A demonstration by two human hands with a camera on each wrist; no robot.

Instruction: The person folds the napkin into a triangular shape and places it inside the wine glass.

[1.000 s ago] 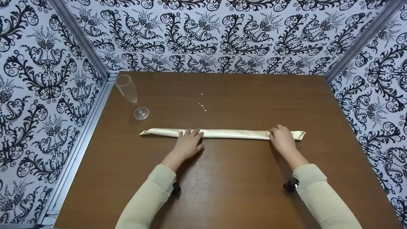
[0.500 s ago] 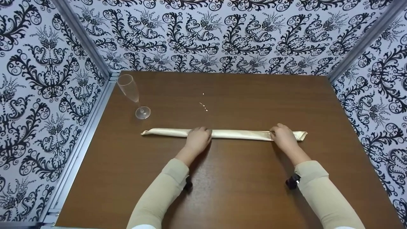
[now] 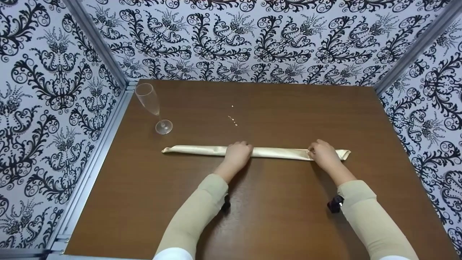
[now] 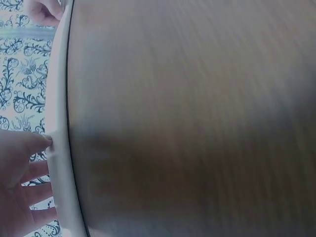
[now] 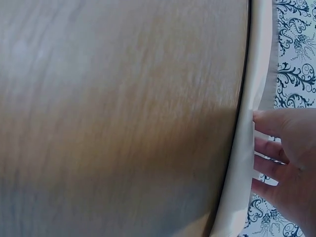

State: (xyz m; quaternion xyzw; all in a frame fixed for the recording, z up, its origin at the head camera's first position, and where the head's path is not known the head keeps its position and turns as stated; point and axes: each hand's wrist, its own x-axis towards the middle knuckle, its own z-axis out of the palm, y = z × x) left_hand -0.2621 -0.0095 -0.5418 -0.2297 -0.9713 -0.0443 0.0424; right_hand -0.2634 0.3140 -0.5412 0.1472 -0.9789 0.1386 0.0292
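Observation:
A cream satin cloth (image 3: 276, 152), rolled into a long narrow tube, lies crosswise on the brown table. My left hand (image 3: 238, 154) rests over the roll left of its middle, fingertips bent down onto it. In the left wrist view, the left thumb (image 4: 39, 142) lies at the roll's edge, with the fingers spread along it. Near the roll's right end, my right hand (image 3: 323, 153) pinches the cloth's edge. The right wrist view shows the right thumb (image 5: 269, 120) at a loose fold, with the fingertips against the cloth.
A clear champagne flute (image 3: 153, 108) stands at the back left of the table (image 3: 288, 213). Several small bright specks (image 3: 233, 121) show behind the roll. Patterned walls (image 3: 238, 39) and metal frame bars (image 3: 97, 43) surround the table at the back and sides.
My left hand has slid right along the roll, and its fingers have gone from spread flat to bent over it. The right hand has stayed near the roll's right end.

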